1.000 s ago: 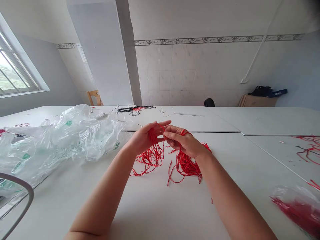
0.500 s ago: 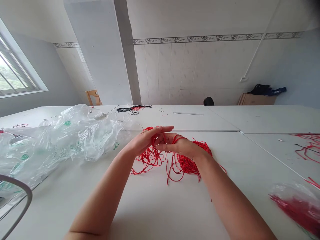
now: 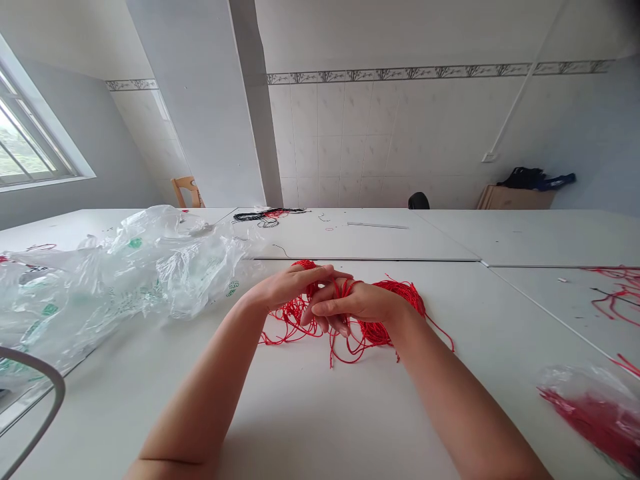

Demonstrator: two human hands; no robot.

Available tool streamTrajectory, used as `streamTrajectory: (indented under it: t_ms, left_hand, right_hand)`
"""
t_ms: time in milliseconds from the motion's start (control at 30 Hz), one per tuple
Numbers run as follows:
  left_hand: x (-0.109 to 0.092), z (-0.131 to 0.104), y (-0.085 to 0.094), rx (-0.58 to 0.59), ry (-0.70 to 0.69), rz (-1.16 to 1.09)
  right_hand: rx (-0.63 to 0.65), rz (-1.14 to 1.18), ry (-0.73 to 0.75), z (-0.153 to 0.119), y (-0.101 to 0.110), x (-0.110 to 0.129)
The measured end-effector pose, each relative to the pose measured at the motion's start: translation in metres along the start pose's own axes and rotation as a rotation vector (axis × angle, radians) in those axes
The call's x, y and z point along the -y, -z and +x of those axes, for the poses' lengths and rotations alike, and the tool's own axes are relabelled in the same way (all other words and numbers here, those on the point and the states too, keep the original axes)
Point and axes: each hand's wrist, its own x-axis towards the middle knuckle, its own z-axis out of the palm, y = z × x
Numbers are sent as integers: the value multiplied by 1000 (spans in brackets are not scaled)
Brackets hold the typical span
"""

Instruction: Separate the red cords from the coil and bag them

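Note:
Both hands meet over the middle of the white table, among red cords. Loops of red cord [image 3: 344, 289] wrap around the fingers of my right hand [image 3: 357, 303], which are bent around them. My left hand [image 3: 295, 285] reaches across from the left with its fingers closed against the cord and the right fingers; some of its fingertips are hidden. Beneath and left of the hands lies a loose tangle of red cord [image 3: 291, 320]. A thicker red bundle [image 3: 407, 297] rests behind the right wrist, with loose ends hanging toward me.
Crumpled clear plastic bags [image 3: 170, 267] cover the left side, near a grey curved tube [image 3: 53, 380]. Black cords [image 3: 255, 217] and a thin strip [image 3: 377, 225] lie farther back. At right are a bag of red material [image 3: 595, 413] and loose red cords [image 3: 623, 293].
My hands have drawn closer together and slightly lower. The right fingers have curled downward with the cord loops, and the left fingers now lie over them.

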Motion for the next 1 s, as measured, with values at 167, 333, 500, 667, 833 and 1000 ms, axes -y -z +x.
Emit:
streamTrajectory:
  t_ms: [167, 333, 500, 667, 833, 1000]
  left_hand:
    - [1, -2, 11, 52, -30, -38]
    - [2, 0, 25, 16, -129, -208]
    - [2, 2, 30, -51, -197, -356]
    - [3, 5, 28, -35, -243, -399]
    - [7, 7, 24, -61, -229, -396]
    - [10, 9, 23, -48, -182, -413]
  right_hand:
    - [88, 175, 139, -1, 8, -5]
    - [-157, 318, 454, -21, 19, 7]
    - [-535, 259, 628, -37, 16, 28]
    - [-752, -114, 294, -22, -1, 28]
    - [-673, -254, 71, -3, -16, 19]
    - [-635, -356, 44, 5, -20, 11]
